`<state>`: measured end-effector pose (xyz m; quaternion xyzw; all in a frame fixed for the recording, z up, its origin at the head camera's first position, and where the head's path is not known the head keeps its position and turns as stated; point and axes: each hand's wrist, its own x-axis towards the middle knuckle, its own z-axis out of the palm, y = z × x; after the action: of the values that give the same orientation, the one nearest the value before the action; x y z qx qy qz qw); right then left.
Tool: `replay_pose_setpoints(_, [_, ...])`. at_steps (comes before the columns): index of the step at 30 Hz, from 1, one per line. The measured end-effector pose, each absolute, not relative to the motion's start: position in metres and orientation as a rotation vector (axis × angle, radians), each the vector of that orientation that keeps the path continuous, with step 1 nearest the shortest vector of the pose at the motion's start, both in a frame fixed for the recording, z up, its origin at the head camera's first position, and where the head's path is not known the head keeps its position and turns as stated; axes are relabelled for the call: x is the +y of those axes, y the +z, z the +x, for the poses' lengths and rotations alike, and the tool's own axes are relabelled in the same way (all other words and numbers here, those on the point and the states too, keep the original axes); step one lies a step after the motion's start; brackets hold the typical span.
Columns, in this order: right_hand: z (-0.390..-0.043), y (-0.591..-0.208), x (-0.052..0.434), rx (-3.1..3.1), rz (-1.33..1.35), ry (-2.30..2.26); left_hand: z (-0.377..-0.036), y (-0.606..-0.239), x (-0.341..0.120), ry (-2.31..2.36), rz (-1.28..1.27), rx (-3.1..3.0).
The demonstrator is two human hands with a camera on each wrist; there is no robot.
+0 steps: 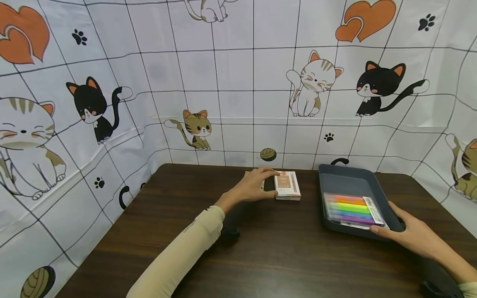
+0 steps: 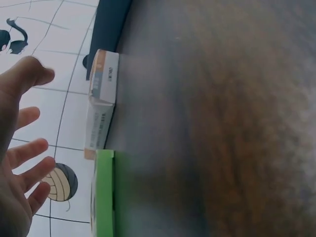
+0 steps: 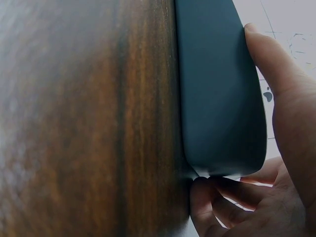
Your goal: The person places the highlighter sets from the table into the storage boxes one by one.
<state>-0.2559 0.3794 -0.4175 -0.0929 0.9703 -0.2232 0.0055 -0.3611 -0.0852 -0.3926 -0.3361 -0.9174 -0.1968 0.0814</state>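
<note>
In the head view the left hand [image 1: 255, 184] covers a small item behind the box [image 1: 287, 186]; we cannot identify it. The marker pack [image 1: 352, 210] in the tray [image 1: 346, 176] is motion-blurred, label unreadable. The left wrist view cuts a green box [image 2: 102, 197] at the bottom edge. In the right wrist view the tabletop [image 3: 84, 118] is blurred and the right hand [image 3: 276, 163] is cropped at the lower right.

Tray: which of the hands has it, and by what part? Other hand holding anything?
The right hand grips the grey tray at its near right corner. The left hand is open by the small box, holding nothing.
</note>
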Motion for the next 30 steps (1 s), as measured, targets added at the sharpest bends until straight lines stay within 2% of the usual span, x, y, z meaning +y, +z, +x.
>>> replay_pose_setpoints(8, [-0.257,-0.417,0.379,3.039,-0.28,-0.684,-0.367,-0.391,-0.094,-0.625,-0.992,-2.779])
replay_pose_setpoints(19, [-0.256,-0.415,0.378,3.042,-0.263,-0.67,-0.391,-0.408,-0.137,-0.718,-0.848,-2.827])
replay_pose_setpoints(30, [-0.256,-0.416,0.377,3.043,-0.265,-0.679,-0.39,-0.41,-0.151,-0.722,-0.826,-2.833])
